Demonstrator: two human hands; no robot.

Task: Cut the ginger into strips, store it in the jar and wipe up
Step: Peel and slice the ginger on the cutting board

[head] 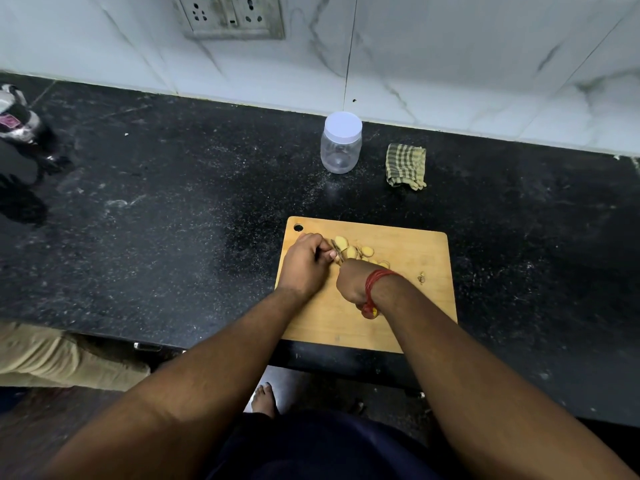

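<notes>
A wooden cutting board [415, 306] lies on the black counter near its front edge. Pale ginger slices [353, 251] sit on the board's far left part. My left hand [304, 265] holds down a piece of ginger with curled fingers. My right hand [356, 282], with a red thread round the wrist, grips a knife [337, 252] whose blade stands against the ginger beside my left fingers. The handle is hidden in my fist. A clear jar [341, 147] with a white lid stands behind the board. A folded checked cloth [406, 165] lies to the jar's right.
The black counter [173, 202] runs left and right of the board. A metal vessel [17, 119] stands at the far left edge. A marble wall with a socket panel [228, 15] rises behind. A small ginger scrap [421, 278] lies on the board's right part.
</notes>
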